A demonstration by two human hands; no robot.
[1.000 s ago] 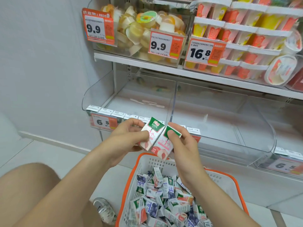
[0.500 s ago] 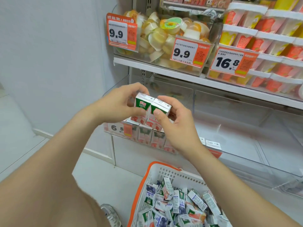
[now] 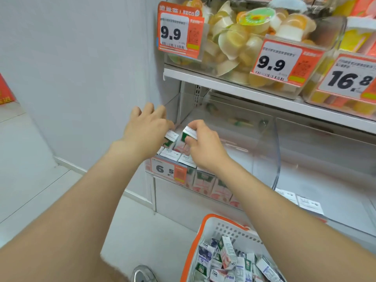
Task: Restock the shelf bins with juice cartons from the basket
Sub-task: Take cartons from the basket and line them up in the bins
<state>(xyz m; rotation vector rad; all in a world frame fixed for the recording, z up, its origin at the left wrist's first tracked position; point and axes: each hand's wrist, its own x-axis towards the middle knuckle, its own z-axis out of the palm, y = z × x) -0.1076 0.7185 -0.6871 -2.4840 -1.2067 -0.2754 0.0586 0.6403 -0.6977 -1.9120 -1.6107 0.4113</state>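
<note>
Both hands now down inside clear plastic bin [image 3: 272, 151], left hand [image 3: 145, 133] and right hand [image 3: 205, 148] fingers each gripping boxy carton [image 3: 188, 135].

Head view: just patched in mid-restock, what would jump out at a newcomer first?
Both hands meet at the clear shelf bin at mid-frame: the right hand pinches a green-and-white juice carton over the front row, the left hand holds another beside it. Bright orange price tags hang on the jelly-cup bin above, and the orange-rimmed basket of cartons sits below right.
</note>
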